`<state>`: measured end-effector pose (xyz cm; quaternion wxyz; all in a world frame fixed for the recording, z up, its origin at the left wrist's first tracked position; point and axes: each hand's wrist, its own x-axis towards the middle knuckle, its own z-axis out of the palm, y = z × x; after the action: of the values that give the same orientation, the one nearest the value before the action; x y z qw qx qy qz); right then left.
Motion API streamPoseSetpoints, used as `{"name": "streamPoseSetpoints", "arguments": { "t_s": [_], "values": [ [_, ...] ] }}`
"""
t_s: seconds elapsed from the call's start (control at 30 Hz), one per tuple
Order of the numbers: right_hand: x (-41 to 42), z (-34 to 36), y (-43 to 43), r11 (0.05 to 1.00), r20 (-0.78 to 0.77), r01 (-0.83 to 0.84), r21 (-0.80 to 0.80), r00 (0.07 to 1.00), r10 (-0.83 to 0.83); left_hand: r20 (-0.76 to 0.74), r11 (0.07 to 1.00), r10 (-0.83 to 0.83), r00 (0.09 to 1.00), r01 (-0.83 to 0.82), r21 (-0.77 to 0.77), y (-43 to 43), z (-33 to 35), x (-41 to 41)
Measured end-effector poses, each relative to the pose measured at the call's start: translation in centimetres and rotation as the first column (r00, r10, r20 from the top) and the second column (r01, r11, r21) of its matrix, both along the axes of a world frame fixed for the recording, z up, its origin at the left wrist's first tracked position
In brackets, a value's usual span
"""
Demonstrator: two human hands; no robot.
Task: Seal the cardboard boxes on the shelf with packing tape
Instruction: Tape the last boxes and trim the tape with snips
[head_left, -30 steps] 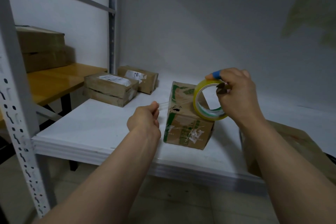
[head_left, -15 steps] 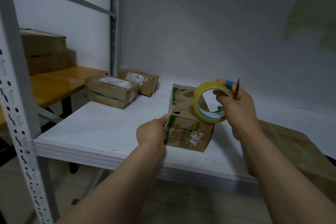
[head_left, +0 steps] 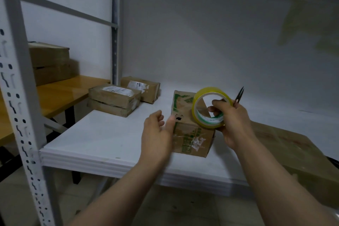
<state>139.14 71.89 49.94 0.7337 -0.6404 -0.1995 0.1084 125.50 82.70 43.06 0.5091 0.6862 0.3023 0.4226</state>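
Head view: the green-printed cardboard box point(head_left: 190, 134) sits on the white shelf point(head_left: 102, 137), touching the left hand point(head_left: 157, 132), whose fingers point(head_left: 159, 116) hang loose and open while the thumb rests on the box's left edge, probably pressing the tape end down; the right hand point(head_left: 234, 123) grips the yellow tape roll point(head_left: 209, 108) just over the box top, fingers hooked through its core, likely to draw a strip across; small snips point(head_left: 239, 97) are tucked in the same grip, handy for cutting; beyond the left fingers, two labelled boxes point(head_left: 113, 97) carry white stickers, unreadable; the box's green print is illegible too.
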Motion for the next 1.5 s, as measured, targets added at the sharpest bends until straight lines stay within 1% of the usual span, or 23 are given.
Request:
{"name": "streamPoseSetpoints", "arguments": {
  "t_s": [0.03, 0.07, 0.13, 0.2, 0.27, 0.37, 0.47, 0.53, 0.63, 0.87, 1.13, 1.3, 1.37, 1.4, 1.43, 1.5],
  "values": [
    [-0.3, 0.0, 0.1, 1.000, 0.006, -0.009, 0.001, 1.000, 0.009, 0.008, 0.994, -0.083, 0.997, 0.082, 0.076, -0.8, 0.1, -0.1],
    [-0.5, 0.1, 0.3, 1.000, 0.018, -0.023, -0.002, 1.000, 0.023, -0.023, 0.981, -0.136, 0.990, 0.138, 0.135, -1.3, 0.2, -0.1],
    [-1.1, 0.1, 0.6, 0.998, 0.056, -0.057, -0.021, 0.997, 0.058, -0.110, 0.964, -0.136, 0.985, 0.157, 0.215, -0.9, 0.0, 0.5],
    [-1.7, 0.2, 0.8, 0.992, 0.100, -0.117, -0.052, 0.988, 0.122, -0.146, 0.962, -0.116, 0.982, 0.148, 0.231, 0.3, 0.0, 0.9],
    [-2.3, 0.4, 0.7, 0.977, 0.140, -0.197, -0.081, 0.968, 0.207, -0.168, 0.955, -0.139, 0.976, 0.177, 0.237, 1.5, 0.1, 1.1],
    [-2.6, 0.9, 0.6, 0.949, 0.198, -0.281, -0.139, 0.932, 0.305, -0.165, 0.950, -0.149, 0.975, 0.187, 0.249, 2.4, 0.0, 1.5],
    [-2.2, 1.2, 0.8, 0.941, 0.249, -0.244, -0.233, 0.921, 0.300, -0.181, 0.930, -0.057, 0.982, 0.118, 0.348, 2.9, 0.0, 1.8],
    [-2.0, 1.3, 0.9, 0.938, 0.254, -0.233, -0.257, 0.920, 0.298, -0.196, 0.914, -0.002, 0.981, 0.081, 0.398, 3.1, -0.1, 1.8],
    [-1.8, 1.5, 0.9, 0.936, 0.224, -0.241, -0.256, 0.927, 0.300, -0.155, 0.920, -0.029, 0.987, 0.087, 0.382, 3.4, -0.7, 1.5],
    [-2.2, 2.0, 1.1, 0.923, 0.218, -0.262, -0.282, 0.919, 0.328, -0.165, 0.877, -0.007, 0.986, 0.086, 0.473, 4.5, -1.2, 0.7],
    [-2.6, 2.1, 1.1, 0.920, 0.219, -0.271, -0.282, 0.916, 0.337, -0.299, 0.745, 0.035, 0.953, 0.175, 0.644, 6.0, -0.5, 0.7],
    [-2.9, 2.2, 1.2, 0.919, 0.224, -0.287, -0.271, 0.910, 0.350, -0.314, 0.677, 0.028, 0.949, 0.213, 0.704, 6.6, -0.2, 0.3],
    [-3.0, 2.3, 1.1, 0.913, 0.229, -0.310, -0.267, 0.900, 0.372, -0.291, 0.650, 0.027, 0.956, 0.204, 0.732, 6.9, -0.2, 0.1],
    [-3.0, 2.3, 1.1, 0.909, 0.230, -0.322, -0.265, 0.894, 0.383, -0.273, 0.650, 0.020, 0.962, 0.195, 0.734, 7.2, -0.3, 0.1],
    [-3.1, 2.3, 1.0, 0.906, 0.227, -0.335, -0.259, 0.890, 0.395, -0.256, 0.672, 0.002, 0.967, 0.188, 0.716, 7.4, -0.5, 0.1],
    [-3.0, 2.3, 0.9, 0.901, 0.215, -0.357, -0.248, 0.886, 0.411, -0.201, 0.749, -0.065, 0.977, 0.181, 0.638, 7.8, -0.8, 0.0]
  ]
}}
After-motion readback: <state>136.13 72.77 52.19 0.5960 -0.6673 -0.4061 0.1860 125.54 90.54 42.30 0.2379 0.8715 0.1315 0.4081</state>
